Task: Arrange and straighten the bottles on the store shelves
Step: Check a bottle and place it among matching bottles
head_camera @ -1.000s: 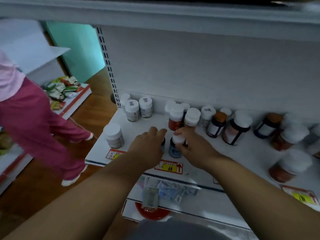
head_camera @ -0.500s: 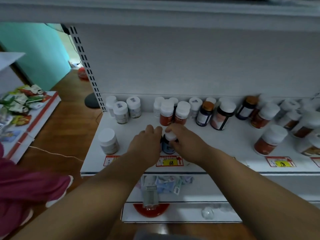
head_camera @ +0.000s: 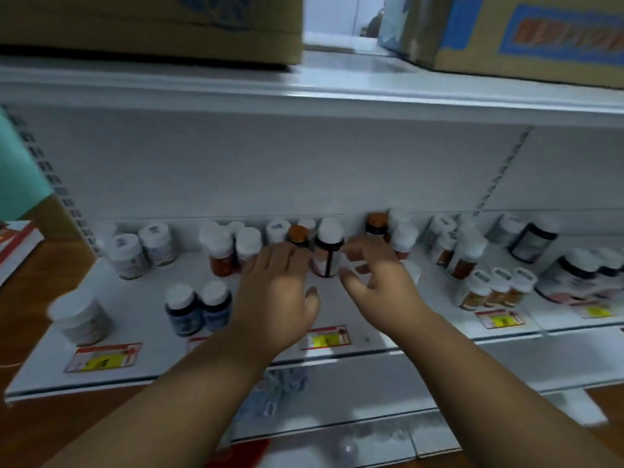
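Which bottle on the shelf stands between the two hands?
The white-capped bottle with a black collar, in the gap between the left hand and right hand. The other bottles stand outside them.

I see a white store shelf [head_camera: 337,319] carrying capped bottles: two dark blue bottles [head_camera: 197,310] side by side near the front left, a squat white jar [head_camera: 81,317] further left, and red-and-yellow price tags [head_camera: 103,357] along its front edge.
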Available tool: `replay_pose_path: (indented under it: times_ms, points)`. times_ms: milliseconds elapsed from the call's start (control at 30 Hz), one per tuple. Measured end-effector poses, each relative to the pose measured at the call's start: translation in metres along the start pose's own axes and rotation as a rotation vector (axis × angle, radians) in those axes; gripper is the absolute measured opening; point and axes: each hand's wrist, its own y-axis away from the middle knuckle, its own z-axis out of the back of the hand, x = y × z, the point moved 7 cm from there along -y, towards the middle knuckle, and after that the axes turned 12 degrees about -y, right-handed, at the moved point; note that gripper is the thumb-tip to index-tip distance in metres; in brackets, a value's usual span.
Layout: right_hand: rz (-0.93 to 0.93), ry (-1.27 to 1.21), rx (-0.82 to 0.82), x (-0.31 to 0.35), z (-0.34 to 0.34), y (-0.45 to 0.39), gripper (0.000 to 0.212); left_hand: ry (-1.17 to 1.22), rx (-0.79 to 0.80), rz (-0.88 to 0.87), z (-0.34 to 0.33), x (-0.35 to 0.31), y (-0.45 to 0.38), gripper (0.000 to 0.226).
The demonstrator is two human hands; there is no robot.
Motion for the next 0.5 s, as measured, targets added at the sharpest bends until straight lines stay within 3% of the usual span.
replay_pose_path:
  times_ms: [233, 500]
  points:
    - [-0.07, 0.057, -0.062, -0.078, 0.155, 0.014, 0.019, 0.128, 0.049, -0.001, -0.028, -0.166, -0.058, 0.043]
    - [-0.056, 0.093, -0.095, -0.146, 0.25, 0.013, 0.024, 0.239, 0.067, -0.087, -0.065, -0.272, -0.109, 0.043]
